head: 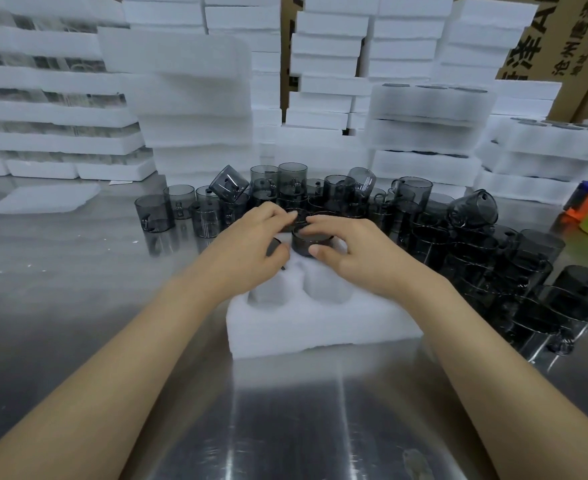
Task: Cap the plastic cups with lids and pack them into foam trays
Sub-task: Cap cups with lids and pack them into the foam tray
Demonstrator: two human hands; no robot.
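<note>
Left hand: the left hand [251, 251] is held over the far left part of the foam tray, fingers curled, their tips brought to the top rim of the cup. Whether anything is gripped cannot be told.
Right hand: the cup is grasped by the right hand [354, 252], the thumb pressed against its near wall and the fingers arched over its top.
Cup: a dark, smoky cup [311, 243] is seated upright in a far pocket of the tray, directly between the two hands. Whether a lid is on it is hidden by the fingers.
Dark piece: a small dark piece [273, 247] is seen under the left thumb, just left of the cup. It cannot be told whether it is a lid or another cup.
Foam tray: a white foam tray [320, 327] is laid on the counter under both hands. Two round pockets [327, 289] are seen just nearer than the hands.
Loose cups: many smoky loose cups [472, 258] are crowded just beyond the fingertips and out past the right hand, some upright, some tipped or stacked.
Counter: a shiny metal counter [285, 427] is spread beneath the forearms.
Foam stacks: tall foam stacks [195, 109] are piled well beyond the hands, behind the loose cups.
Cardboard box: a printed cardboard box [542, 39] is stood far beyond the right hand.
</note>
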